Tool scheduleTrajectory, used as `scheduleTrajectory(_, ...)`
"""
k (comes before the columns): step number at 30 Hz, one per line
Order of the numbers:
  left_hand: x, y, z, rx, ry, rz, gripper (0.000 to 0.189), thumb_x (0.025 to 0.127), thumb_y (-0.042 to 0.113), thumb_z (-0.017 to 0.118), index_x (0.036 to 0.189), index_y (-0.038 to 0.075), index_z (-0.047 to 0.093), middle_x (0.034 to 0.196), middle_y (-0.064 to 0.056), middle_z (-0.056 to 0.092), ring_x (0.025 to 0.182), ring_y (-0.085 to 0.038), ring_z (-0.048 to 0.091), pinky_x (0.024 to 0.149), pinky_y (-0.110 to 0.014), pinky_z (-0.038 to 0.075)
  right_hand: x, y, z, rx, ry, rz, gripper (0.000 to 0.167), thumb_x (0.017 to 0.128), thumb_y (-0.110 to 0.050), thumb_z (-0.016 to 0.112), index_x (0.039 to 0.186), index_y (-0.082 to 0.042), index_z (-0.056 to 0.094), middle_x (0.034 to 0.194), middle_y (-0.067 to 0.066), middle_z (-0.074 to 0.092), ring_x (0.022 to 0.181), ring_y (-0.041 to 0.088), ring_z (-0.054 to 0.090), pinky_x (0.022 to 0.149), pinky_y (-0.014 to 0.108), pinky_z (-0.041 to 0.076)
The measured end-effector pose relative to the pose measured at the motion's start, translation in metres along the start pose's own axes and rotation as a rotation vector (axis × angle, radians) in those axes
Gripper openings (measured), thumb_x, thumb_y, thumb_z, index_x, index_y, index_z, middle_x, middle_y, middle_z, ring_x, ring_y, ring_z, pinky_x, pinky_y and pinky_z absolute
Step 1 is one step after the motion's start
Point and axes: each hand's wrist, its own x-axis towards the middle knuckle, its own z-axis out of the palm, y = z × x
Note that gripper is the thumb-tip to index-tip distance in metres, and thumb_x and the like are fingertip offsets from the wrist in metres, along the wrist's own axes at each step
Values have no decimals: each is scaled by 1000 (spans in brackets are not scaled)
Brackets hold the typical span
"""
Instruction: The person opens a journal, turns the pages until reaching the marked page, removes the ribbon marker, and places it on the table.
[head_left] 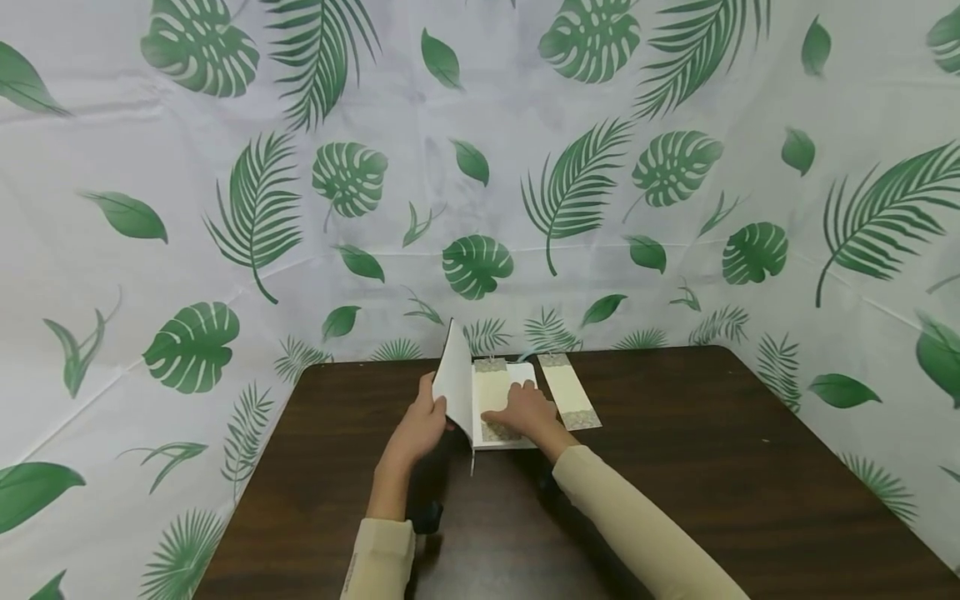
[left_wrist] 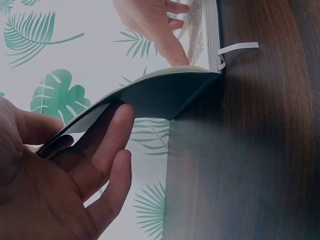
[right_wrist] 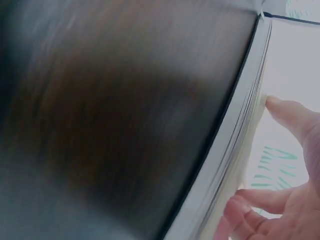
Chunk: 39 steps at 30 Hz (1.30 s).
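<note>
Dark brown wood-grain makes up the surface (head_left: 675, 458), on which an open hardcover notebook (head_left: 525, 372) lies near the far edge, at 12 o'clock as seen from the head. Its left side, a raised leaf (head_left: 455, 383), white on the inner face and dark on the outer, stands tilted up at 9 o'clock from the spine. The left hand (head_left: 422, 425) grips the outer edge of this part, thumb on one side and fingers against the dark cover. On the flat white page lies a cream bookmark (head_left: 491, 386) with patterned ends, along the spine. The right hand (head_left: 528, 412) rests over it from 4 o'clock, thumb and fingers spread apart and touching the bookmark. A second bookmark (head_left: 570, 390), of like pattern, lies slanted on the surface at 3 o'clock, just beside the notebook. One white ribbon (head_left: 472, 462) hangs out of the notebook at 7 o'clock. Both forearms wear beige sleeves (head_left: 637, 508). Behind the surface, at 12 o'clock, hangs a white backdrop (head_left: 495, 200) printed with green leaves.
</note>
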Motion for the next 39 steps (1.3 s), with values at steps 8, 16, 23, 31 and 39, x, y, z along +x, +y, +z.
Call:
scheduleTrajectory(8, 2, 0, 5, -6, -10, 1, 49, 115, 16, 34, 163, 10, 25, 119, -22, 69, 91, -28, 71, 83, -39, 53, 5, 12, 3, 274, 22, 38, 50, 98, -34, 69, 139, -6, 61, 133, 18, 66, 106, 36, 67, 87, 57, 54)
scheduleTrajectory(16, 4, 5, 11, -1, -29, 16, 53, 115, 16, 34, 166, 10, 22, 121, -23, 68, 90, -26, 70, 82, -39, 53, 8, 46, -21, 456, 56, -6, 44, 106, -21, 54, 147, -7, 61, 129, 18, 70, 88, 30, 68, 66, 40, 47)
scheduleTrajectory(23, 4, 8, 11, 7, -26, -1, 55, 115, 17, 36, 168, 11, 21, 121, -22, 68, 89, -25, 70, 81, -39, 52, 16, 89, -65, 474, 65, -2, 47, 108, -23, 51, 152, -8, 58, 139, 23, 65, 94, 31, 68, 64, 38, 44)
scheduleTrajectory(31, 4, 5, 6, 23, -24, -17, 55, 115, 18, 34, 168, 12, 20, 120, -22, 70, 92, -30, 73, 86, -42, 53, 15, 139, -90, 461, 120, 37, 46, 110, -22, 50, 149, 0, 57, 140, 28, 62, 119, 44, 64, 90, 54, 54)
scheduleTrajectory(39, 4, -1, 0, -3, -13, -9, 55, 116, 16, 34, 168, 10, 17, 127, -25, 66, 95, -33, 73, 90, -45, 54, 16, 171, -91, 445, 133, 84, 47, 110, -22, 49, 149, 2, 56, 141, 32, 61, 117, 46, 64, 92, 56, 53)
